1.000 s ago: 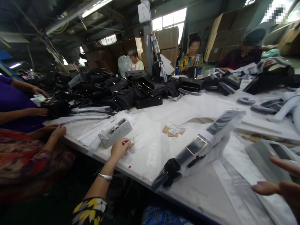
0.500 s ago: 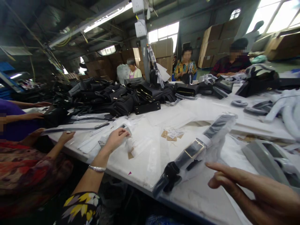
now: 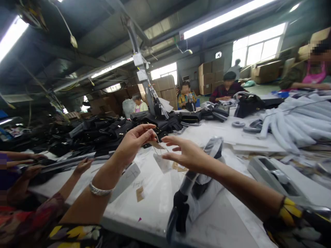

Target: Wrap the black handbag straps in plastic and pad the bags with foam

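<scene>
My left hand [image 3: 131, 143] is raised over the table and pinches a brown card hang tag [image 3: 156, 145] with a thin white string loop and a clear piece hanging from it. Facing it from the right is my right hand [image 3: 187, 153], thumb and fingers apart, close to the string; whether it touches the string I cannot tell. Below my right forearm a dark strap with plastic wrapping [image 3: 184, 203] lies at the table's front edge, partly hidden by the arm. Another brown tag [image 3: 139, 194] rests on the tabletop, and more tags [image 3: 181, 168] lie behind my hands.
A heap of black bags [image 3: 85, 129] covers the table's far left side. At right are a grey tape dispenser [image 3: 274, 179] and a bundle of white-wrapped tubes [image 3: 292, 120]. A co-worker's hands [image 3: 84, 165] are close by on the left; other people sit across the table.
My left hand has risen from the table with the hang tag. My right hand has moved left across the wrapped strap to meet it. The view has turned right and tilted up.
</scene>
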`<state>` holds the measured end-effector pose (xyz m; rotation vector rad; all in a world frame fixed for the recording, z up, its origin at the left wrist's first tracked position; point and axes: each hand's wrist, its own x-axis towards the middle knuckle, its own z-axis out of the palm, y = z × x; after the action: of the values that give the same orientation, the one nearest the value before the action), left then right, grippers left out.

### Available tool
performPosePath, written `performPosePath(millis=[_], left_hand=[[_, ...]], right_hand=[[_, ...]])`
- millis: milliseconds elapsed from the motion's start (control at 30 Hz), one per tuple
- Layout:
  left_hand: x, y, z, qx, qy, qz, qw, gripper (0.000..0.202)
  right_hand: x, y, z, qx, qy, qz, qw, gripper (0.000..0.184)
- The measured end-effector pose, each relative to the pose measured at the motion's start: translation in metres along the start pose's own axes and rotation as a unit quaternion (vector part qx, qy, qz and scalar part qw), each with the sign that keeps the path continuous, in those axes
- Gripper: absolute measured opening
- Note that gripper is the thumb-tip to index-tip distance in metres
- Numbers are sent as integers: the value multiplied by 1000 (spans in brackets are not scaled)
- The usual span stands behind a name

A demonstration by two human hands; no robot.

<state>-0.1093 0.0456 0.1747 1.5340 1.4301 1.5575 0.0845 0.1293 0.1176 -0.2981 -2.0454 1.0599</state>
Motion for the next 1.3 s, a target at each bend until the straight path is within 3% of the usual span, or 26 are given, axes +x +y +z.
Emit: performPosePath(millis=[167, 367, 567, 700, 800, 933, 1100, 1167, 1300], left_hand=[[-3, 14, 23, -51, -66, 0, 997, 35], [-2, 15, 29, 2, -87, 22, 996, 36], [2, 29, 42, 84, -135, 56, 986, 45], [4, 40, 55, 120, -163, 69, 977, 40], [5, 45, 64, 89, -152, 67, 982, 36], [6, 45, 73, 32, -125, 51, 990, 31], [7, 40, 80, -24, -142, 31, 989, 26], [7, 40, 83, -50, -156, 23, 986, 24], [8, 42, 88, -92, -160, 16, 983, 21]], right_hand=[[10, -4, -26, 17, -22, -4, 1000, 24], [11, -46, -68, -171, 11, -80, 982, 19], [20, -61, -78, -237, 46, -169, 956, 12], [22, -56, -78, -207, 51, -185, 960, 9], [14, -50, -77, -105, 69, -144, 982, 15], [-14, -37, -67, 51, 67, -43, 995, 44], [-44, -13, -48, 74, 29, -1, 997, 72], [-47, -6, -45, 101, 14, 14, 995, 73], [-48, 4, -47, 189, -7, 76, 979, 52]])
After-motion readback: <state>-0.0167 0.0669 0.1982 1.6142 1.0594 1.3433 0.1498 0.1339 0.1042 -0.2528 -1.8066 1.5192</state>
